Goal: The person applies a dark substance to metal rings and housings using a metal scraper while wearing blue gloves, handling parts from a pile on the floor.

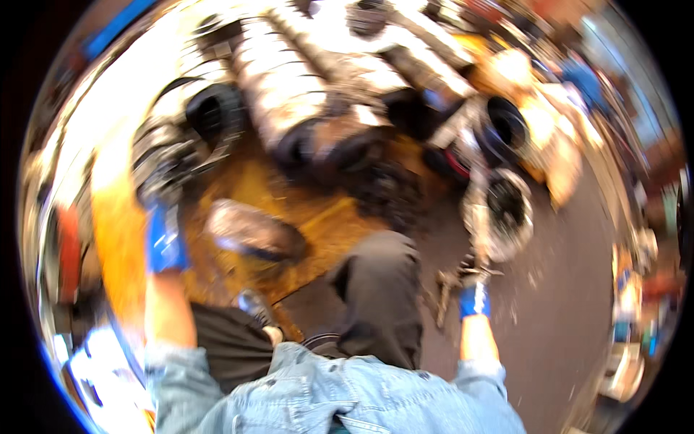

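The picture is smeared by motion. My left hand (165,177), in a dark soiled glove with a blue cuff, reaches forward at the left beside a ribbed cylindrical part with a dark round opening (213,108). Its fingers blend into the dark shapes there, so their grip is unclear. My right hand (473,273), gloved alike, is low at the right, closed round a dirty, metal-looking object (447,289) whose kind I cannot make out. Just beyond that hand lies a pale round part with a dark hollow middle (506,206).
Several large ribbed cylinders (278,87) lie across the far side. A short brownish cylinder (253,230) rests on the yellowish surface (210,278) before me. At the right are a black-mouthed cylinder (506,126), a crumpled tan bundle (560,145) and dark flooring (557,289).
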A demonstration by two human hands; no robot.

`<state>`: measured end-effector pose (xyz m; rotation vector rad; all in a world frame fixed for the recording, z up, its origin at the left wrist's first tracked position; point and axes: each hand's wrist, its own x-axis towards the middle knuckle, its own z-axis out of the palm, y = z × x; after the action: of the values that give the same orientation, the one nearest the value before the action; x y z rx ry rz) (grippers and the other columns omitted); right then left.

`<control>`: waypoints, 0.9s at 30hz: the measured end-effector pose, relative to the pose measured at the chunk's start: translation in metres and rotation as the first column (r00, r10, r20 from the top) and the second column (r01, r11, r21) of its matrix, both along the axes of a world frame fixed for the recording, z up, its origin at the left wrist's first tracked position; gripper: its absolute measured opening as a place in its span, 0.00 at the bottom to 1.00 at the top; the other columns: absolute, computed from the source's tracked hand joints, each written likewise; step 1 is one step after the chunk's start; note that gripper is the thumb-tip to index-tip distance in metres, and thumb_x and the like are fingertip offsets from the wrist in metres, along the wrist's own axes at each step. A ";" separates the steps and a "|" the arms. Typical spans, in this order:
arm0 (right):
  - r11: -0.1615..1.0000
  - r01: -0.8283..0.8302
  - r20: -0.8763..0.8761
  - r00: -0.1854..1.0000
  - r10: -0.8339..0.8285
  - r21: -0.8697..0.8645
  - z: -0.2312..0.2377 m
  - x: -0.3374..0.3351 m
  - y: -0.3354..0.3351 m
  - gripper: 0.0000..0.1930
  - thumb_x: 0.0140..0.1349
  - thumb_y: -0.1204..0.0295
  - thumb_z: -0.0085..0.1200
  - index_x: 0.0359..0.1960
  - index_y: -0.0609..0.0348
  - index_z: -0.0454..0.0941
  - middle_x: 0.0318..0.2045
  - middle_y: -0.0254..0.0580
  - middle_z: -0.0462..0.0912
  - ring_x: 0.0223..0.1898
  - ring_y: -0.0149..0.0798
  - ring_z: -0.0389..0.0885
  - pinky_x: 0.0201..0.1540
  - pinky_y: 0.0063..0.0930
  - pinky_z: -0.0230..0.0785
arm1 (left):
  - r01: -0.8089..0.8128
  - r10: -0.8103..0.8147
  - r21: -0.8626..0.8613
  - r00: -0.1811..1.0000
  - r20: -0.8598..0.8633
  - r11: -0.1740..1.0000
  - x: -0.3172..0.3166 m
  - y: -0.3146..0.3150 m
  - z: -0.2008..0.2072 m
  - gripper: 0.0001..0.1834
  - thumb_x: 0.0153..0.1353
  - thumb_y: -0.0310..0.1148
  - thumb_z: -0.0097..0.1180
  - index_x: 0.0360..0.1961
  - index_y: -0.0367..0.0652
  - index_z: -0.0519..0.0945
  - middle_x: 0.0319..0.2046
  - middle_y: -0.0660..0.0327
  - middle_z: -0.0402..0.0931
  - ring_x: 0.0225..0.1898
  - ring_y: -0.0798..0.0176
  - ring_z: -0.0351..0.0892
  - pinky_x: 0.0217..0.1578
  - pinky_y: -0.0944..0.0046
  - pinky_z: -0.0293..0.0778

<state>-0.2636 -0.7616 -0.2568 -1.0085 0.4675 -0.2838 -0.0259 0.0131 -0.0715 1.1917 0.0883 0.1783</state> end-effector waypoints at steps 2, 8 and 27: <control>0.814 -0.524 0.401 0.822 0.405 0.251 0.028 0.053 -0.027 0.14 0.70 0.59 0.50 0.51 0.50 0.78 0.37 0.35 0.84 0.34 0.33 0.80 0.33 0.32 0.73 | 0.039 -0.039 0.004 0.999 0.033 0.999 0.024 -0.037 0.019 0.10 0.67 0.30 0.59 0.47 0.38 0.80 0.48 0.47 0.82 0.41 0.54 0.85 0.39 0.59 0.85; 0.641 -0.227 0.353 0.678 0.644 -0.733 0.275 0.220 0.226 0.19 0.71 0.63 0.54 0.53 0.67 0.79 0.48 0.49 0.85 0.46 0.40 0.85 0.45 0.31 0.79 | 0.125 -0.128 0.069 0.991 0.032 0.990 0.027 -0.039 0.057 0.10 0.66 0.29 0.60 0.46 0.37 0.80 0.48 0.47 0.82 0.41 0.57 0.86 0.39 0.58 0.85; -0.130 0.449 0.182 0.586 0.790 -0.884 0.298 0.239 0.409 0.19 0.54 0.79 0.59 0.50 0.56 0.84 0.39 0.47 0.87 0.39 0.49 0.86 0.44 0.41 0.77 | -0.066 0.055 0.606 0.998 0.038 0.793 0.015 -0.020 0.042 0.07 0.68 0.28 0.58 0.44 0.37 0.82 0.34 0.64 0.83 0.32 0.73 0.77 0.34 0.72 0.74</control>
<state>-0.0248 -0.3527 0.0416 -2.3504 -1.1842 -0.8153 -0.0108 -0.0074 -0.0295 1.8377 0.0527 0.2881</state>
